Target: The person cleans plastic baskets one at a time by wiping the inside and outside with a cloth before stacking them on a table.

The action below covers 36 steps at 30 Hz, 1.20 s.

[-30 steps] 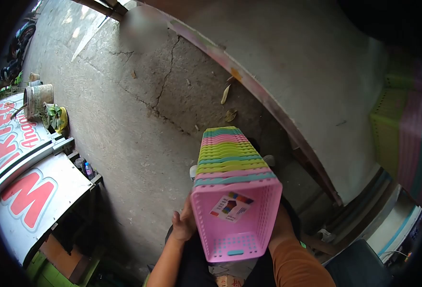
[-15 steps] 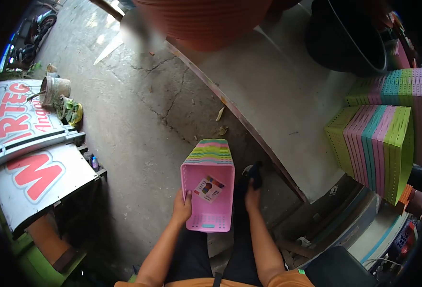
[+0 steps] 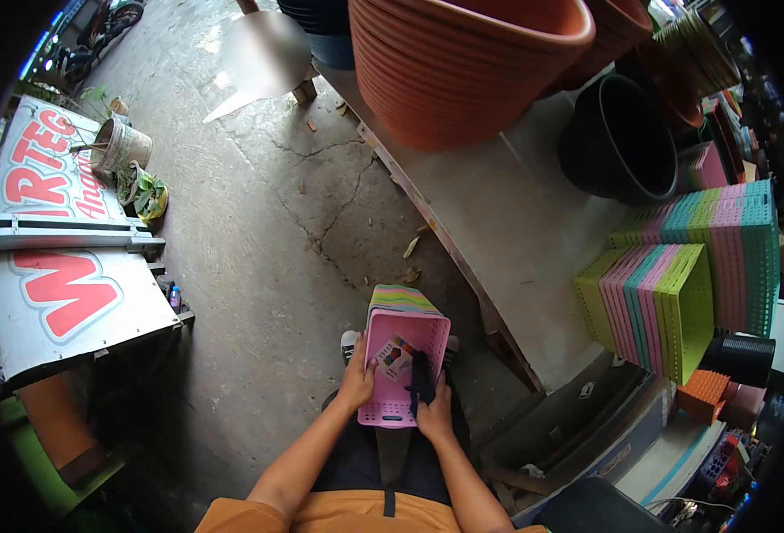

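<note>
A stack of nested plastic baskets is in front of my legs, its top basket pink (image 3: 385,405), with bands of green, yellow and orange behind it. My left hand (image 3: 356,384) grips the stack's left side, the thumb over the rim. A white printed label (image 3: 395,356) lies inside the pink basket. My right hand (image 3: 435,412) is at the lower right rim, closed on a dark cloth (image 3: 421,380) that hangs over the basket's inside right part. Some of the right fingers are hidden behind the cloth and the rim.
On the right, a pale platform (image 3: 498,213) carries stacked terracotta pots (image 3: 436,89), a black bucket (image 3: 618,142) and coloured basket stacks (image 3: 645,306). A lettered sign (image 3: 63,306) and potted plants (image 3: 147,195) stand left. Cracked concrete floor (image 3: 267,266) lies between.
My right hand has brought the dark cloth from beside the stack to the pink basket's right side. The stack has shifted slightly right and down, still in my left hand. The view has tilted.
</note>
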### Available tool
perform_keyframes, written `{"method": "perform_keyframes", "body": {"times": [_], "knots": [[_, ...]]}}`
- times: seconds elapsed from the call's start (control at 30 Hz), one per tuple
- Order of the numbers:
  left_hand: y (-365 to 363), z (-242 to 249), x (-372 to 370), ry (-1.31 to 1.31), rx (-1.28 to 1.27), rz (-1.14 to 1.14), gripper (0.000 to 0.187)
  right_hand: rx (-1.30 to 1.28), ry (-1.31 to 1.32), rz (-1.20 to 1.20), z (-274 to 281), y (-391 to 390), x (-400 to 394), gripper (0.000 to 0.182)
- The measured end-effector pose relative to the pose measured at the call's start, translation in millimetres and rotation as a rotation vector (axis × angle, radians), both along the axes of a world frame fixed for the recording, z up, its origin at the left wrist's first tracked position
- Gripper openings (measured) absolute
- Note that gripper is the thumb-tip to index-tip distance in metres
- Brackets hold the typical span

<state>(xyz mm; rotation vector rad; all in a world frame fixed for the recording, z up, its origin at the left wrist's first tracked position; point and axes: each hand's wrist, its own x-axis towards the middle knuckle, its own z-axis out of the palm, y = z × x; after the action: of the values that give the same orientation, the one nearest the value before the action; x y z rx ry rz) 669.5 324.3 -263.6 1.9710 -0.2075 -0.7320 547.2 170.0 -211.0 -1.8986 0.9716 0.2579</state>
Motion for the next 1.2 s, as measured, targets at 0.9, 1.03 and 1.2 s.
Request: {"method": "perform_keyframes", "body": {"times": [0.9, 1.03, 1.2], "knots": [[-50.1, 242.8, 30.6, -0.866, 0.804, -0.845, 0.072, -0.319, -0.275, 0.077, 249.7, -49.5, 58.3, 0.053], [-56.1, 252.5, 39.4, -0.986, 0.616, -0.616, 0.057, -0.247, -0.326, 0.092, 252.9, -59.3, 58.8, 0.053], [-48.6, 304.9, 32.6, -1.123, 0.122, -0.064, 0.063, -0.209, -0.399, 0.122, 263.6, -77.1, 60.6, 0.053]]}}
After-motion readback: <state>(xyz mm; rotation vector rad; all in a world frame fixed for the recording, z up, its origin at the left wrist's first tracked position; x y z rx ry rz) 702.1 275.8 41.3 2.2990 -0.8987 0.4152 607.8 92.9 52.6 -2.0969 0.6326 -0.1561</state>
